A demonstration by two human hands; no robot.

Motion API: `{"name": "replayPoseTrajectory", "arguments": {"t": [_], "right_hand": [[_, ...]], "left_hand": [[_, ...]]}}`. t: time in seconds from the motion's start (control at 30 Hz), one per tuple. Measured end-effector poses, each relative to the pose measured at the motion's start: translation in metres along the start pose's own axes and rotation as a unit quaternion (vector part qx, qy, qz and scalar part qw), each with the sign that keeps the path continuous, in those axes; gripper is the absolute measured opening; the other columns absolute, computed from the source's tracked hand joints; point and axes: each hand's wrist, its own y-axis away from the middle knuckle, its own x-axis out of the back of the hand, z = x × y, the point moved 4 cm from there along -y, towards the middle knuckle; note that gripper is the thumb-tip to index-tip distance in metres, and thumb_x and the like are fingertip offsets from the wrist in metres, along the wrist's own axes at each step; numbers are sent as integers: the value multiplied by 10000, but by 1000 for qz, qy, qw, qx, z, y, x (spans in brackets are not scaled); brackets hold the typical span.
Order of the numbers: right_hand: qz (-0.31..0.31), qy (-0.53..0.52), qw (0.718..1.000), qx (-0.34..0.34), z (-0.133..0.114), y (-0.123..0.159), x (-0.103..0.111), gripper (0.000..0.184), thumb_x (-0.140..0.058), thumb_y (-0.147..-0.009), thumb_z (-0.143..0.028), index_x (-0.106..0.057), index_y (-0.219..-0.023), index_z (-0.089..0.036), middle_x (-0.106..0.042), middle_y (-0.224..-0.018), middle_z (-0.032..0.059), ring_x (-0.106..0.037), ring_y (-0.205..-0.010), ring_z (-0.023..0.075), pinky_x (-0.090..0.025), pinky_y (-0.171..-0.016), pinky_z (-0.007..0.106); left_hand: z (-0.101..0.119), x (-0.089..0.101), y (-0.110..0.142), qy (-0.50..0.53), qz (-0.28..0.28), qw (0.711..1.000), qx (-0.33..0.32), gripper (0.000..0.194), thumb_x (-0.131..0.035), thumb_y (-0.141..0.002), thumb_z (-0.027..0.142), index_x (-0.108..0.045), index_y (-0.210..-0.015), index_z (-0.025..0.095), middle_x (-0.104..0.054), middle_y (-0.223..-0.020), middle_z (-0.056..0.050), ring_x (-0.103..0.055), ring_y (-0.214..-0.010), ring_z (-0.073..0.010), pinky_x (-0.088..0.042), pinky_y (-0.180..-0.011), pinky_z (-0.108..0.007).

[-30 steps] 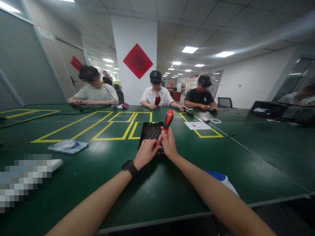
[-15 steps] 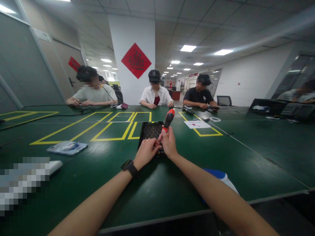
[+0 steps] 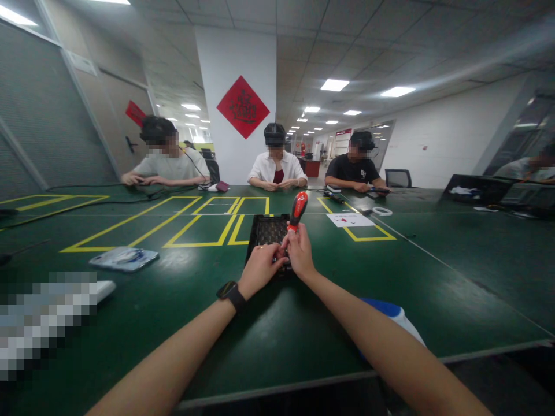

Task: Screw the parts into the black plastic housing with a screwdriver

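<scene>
My right hand (image 3: 300,252) is closed round the lower part of a screwdriver (image 3: 299,209). Its red and black handle sticks up above my fingers, tilted slightly, while the shaft and tip are hidden. My left hand (image 3: 263,264), with a black watch on the wrist, is bent with fingertips pinched close to the right hand's fingers; whatever lies between them is too small to make out. Both hands are over the near part of a black tray (image 3: 269,229) with a patterned, textured inside. The near edge of the tray is partly covered by my hands.
A phone-like item (image 3: 124,258) lies on the green table (image 3: 208,352) at left, beside a blurred white object. A blue and white item (image 3: 384,309) sits under my right forearm. Farther off are a paper sheet (image 3: 349,220), a white ring (image 3: 381,211) and several seated people.
The screwdriver handle has turned, showing more red. Both hands keep the same place over the tray. The whole view has shifted slightly.
</scene>
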Motion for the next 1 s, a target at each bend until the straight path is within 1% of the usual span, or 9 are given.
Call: {"name": "replayPoseTrajectory", "arguments": {"t": [0.1,0.23,0.33,0.4,0.47,0.57,0.67,0.83,1.0], "right_hand": [[-9,-8,1000,-4,0,0,-1,259,-393,-885,-392,-448,-1071,-220,-519,-592,-63,-484,-445,73,-409,-457,182],[-17,-17,1000,-8,1,0,-1,268,-378,-891,-390,-450,-1083,-217,-521,-590,-62,-445,-416,62,-382,-419,167],[-21,-18,1000,-13,1,0,-1,274,-368,-894,-392,-453,-1083,-213,-517,-588,-63,-417,-395,56,-357,-392,161],[-20,-17,1000,-12,2,0,-1,273,-376,-891,-392,-453,-1080,-210,-514,-584,-64,-432,-406,58,-373,-408,165],[-16,-16,1000,-9,1,1,-2,271,-383,-889,-392,-453,-1076,-210,-512,-581,-66,-453,-422,63,-397,-436,172],[-15,-13,1000,-4,0,1,-2,274,-386,-887,-396,-450,-1080,-211,-514,-579,-66,-472,-436,68,-413,-458,181],[-21,-16,1000,-6,0,1,-3,287,-381,-887,-403,-441,-1092,-212,-510,-569,-68,-467,-426,71,-407,-447,181],[-18,-15,1000,-12,1,1,-1,297,-367,-889,-407,-462,-1083,-203,-515,-583,-60,-427,-413,60,-371,-423,169],[-14,-1,1000,-6,0,0,-2,304,-374,-887,-399,-474,-1094,-200,-510,-594,-52,-459,-464,73,-401,-469,184]], "left_hand": [[-2,-1,0,-21,-3,1000,0,111,-606,-778,262,-541,-748,177,-610,-727,-16,-558,-721,-165,-385,-694,-276],[-1,-2,0,-25,-11,999,-17,46,-556,-804,200,-552,-765,176,-615,-731,-16,-562,-745,-162,-380,-752,-287],[0,-2,0,-25,-18,999,-23,77,-499,-821,146,-559,-786,179,-622,-742,-17,-569,-762,-158,-374,-786,-289],[1,-1,0,-26,-17,999,-20,73,-493,-825,155,-553,-793,180,-620,-743,-15,-569,-754,-155,-376,-787,-288],[1,0,0,-27,-9,999,-13,43,-527,-817,204,-542,-785,181,-613,-739,-10,-562,-735,-156,-382,-763,-286],[0,0,0,-32,-4,999,-1,105,-588,-783,258,-528,-749,180,-601,-721,-7,-548,-701,-159,-385,-708,-283],[-1,-1,0,-23,-10,1000,-5,92,-594,-778,232,-535,-734,176,-605,-714,-13,-550,-704,-161,-387,-710,-285],[1,-1,0,6,-26,999,-23,54,-539,-805,164,-571,-762,170,-633,-740,-28,-576,-755,-162,-388,-764,-285],[3,1,-1,16,-19,1000,-18,59,-520,-817,164,-576,-799,172,-641,-762,-27,-582,-746,-157,-394,-741,-271]]}}
